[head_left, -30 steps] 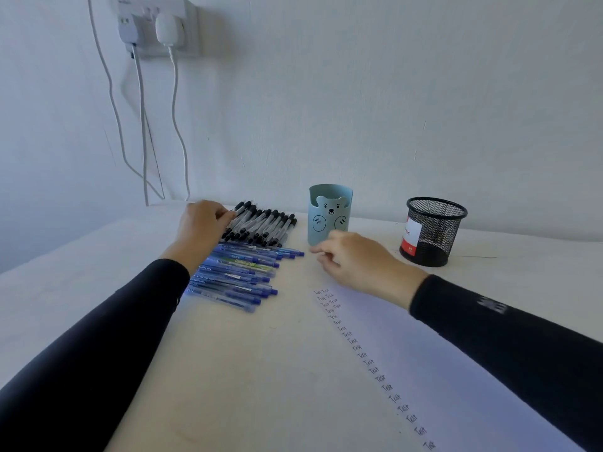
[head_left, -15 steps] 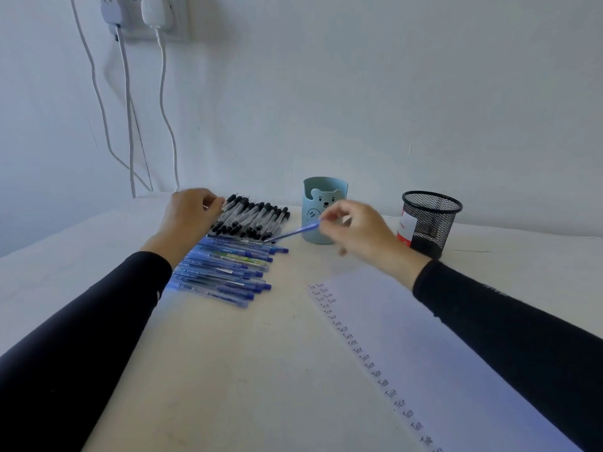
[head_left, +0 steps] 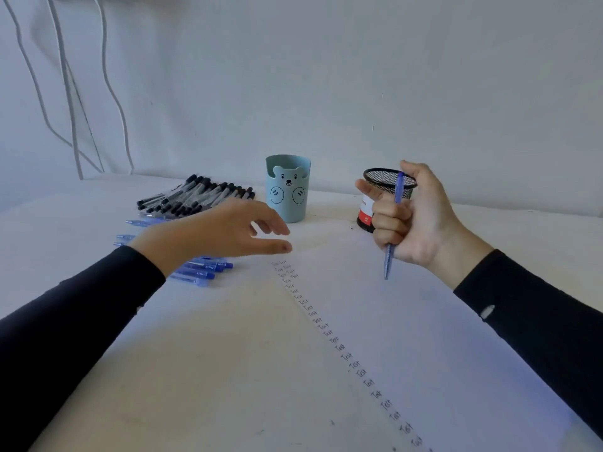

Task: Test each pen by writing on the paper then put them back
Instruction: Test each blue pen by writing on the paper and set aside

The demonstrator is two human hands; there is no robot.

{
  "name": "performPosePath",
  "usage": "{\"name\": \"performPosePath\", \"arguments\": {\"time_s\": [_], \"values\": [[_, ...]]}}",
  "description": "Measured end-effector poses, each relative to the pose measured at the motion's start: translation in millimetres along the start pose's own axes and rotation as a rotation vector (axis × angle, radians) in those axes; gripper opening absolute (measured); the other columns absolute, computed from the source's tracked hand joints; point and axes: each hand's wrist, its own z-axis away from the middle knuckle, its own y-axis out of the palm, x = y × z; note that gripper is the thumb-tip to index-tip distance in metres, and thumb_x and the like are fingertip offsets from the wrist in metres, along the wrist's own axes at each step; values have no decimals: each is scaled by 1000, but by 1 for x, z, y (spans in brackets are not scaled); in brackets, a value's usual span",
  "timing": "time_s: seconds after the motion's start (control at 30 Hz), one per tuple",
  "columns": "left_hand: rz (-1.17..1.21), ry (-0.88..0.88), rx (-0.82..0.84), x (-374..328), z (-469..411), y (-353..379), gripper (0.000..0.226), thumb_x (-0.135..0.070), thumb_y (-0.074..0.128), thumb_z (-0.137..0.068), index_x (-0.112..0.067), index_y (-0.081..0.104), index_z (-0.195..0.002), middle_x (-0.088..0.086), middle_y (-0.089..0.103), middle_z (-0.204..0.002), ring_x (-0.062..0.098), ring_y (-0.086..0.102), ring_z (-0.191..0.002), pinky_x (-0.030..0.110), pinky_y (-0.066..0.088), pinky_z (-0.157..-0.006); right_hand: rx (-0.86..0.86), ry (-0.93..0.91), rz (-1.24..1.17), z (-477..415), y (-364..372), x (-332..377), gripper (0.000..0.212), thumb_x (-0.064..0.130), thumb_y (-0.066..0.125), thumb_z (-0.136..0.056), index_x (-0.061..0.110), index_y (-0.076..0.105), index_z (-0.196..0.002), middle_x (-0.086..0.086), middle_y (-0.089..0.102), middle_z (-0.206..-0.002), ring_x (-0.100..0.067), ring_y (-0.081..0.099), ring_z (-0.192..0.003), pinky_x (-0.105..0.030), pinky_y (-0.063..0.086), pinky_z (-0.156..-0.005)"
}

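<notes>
the right hand (head_left: 414,216), right of the bear cup (head_left: 287,190), fists one blue pen (head_left: 391,230) upright, tip down over the paper (head_left: 424,337) in front of the cup, thumb near the top, probably to click it before writing. the left hand (head_left: 222,233), left-front of the cup, hangs wide and holds nothing above the blue row (head_left: 202,270). counted: two cups including the mesh cup (head_left: 388,187), one sheet, one held pen; black pens (head_left: 195,194) left of the cup, roughly a dozen; the blue row is partly hidden.
</notes>
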Motion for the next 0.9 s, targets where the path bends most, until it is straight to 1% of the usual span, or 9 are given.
{"name": "performPosePath", "arguments": {"time_s": [0.13, 0.3, 0.4, 0.47, 0.57, 0.73, 0.8, 0.87, 0.9], "values": [[-8, -45, 106, 2, 1, 8, 52, -71, 67, -66, -45, 66, -111, -27, 64, -108, -16, 54, -102, 13, 46, -91, -27, -21, -31, 2, 1, -2, 34, 38, 42, -74, 12, 63, -79, 9, 18, -42, -9, 14, -30, -15, 12, -33], [-28, -77, 166, 7, -1, 7, 46, -71, 67, -66, -52, 65, -109, -38, 57, -118, -9, 52, -113, 24, 42, -103, 45, 0, 106, 3, 12, -7, 41, 50, 59, -83, 14, 61, -103, 10, 23, -47, -4, 17, -27, -16, 11, -28], [1, -82, 184, 9, -1, 7, 43, -68, 70, -68, -54, 66, -108, -41, 55, -121, -6, 51, -118, 29, 40, -109, 118, 4, 101, 2, 17, -16, 29, 27, 39, -102, 10, 55, -119, 5, 41, -51, -4, 36, -33, -15, 30, -33], [5, -76, 196, 9, -2, 6, 45, -70, 70, -67, -55, 65, -108, -41, 55, -122, -4, 50, -120, 31, 39, -110, 189, 75, 146, 1, 15, -23, 45, 34, 27, -104, 6, 57, -119, -10, 60, -62, -21, 61, -48, -25, 53, -47], [-1, -73, 202, 10, -2, 6, 46, -70, 70, -66, -55, 65, -109, -40, 55, -122, -5, 50, -120, 32, 39, -110, 243, 121, 400, 3, 16, -34, 60, 44, 18, -104, 7, 63, -118, -12, 62, -58, -26, 65, -52, -27, 53, -49], [-43, -67, 200, 11, -3, 6, 54, -82, 66, -61, -54, 64, -108, -31, 60, -117, -1, 55, -116, 38, 42, -108, 450, 110, 522, 3, 23, -39, 41, 20, 36, -100, 1, 57, -129, -22, 67, -119, -30, 66, -109, -36, 57, -85], [-48, -51, 206, 11, -3, 6, 49, -80, 67, -65, -55, 64, -107, -32, 60, -116, 0, 55, -116, 37, 41, -108, 444, 46, 581, 0, 25, -40, 31, 15, 46, -95, 4, 66, -115, -19, 70, -111, -25, 68, -97, -29, 56, -78], [-31, -56, 214, 9, -3, 5, 44, -71, 69, -68, -55, 64, -109, -36, 57, -119, 0, 52, -118, 33, 39, -109, 325, -81, 697, -2, 28, -47, 9, 17, 64, -87, 12, 70, -83, -12, 72, -82, -16, 62, -66, -20, 49, -57], [-21, -63, 220, 9, -3, 4, 43, -68, 70, -69, -54, 64, -110, -38, 55, -120, 0, 51, -119, 30, 38, -109, 244, -151, 758, -4, 29, -52, 18, 21, 69, -84, 16, 63, -68, -8, 66, -67, -12, 53, -53, -18, 41, -48]]}}
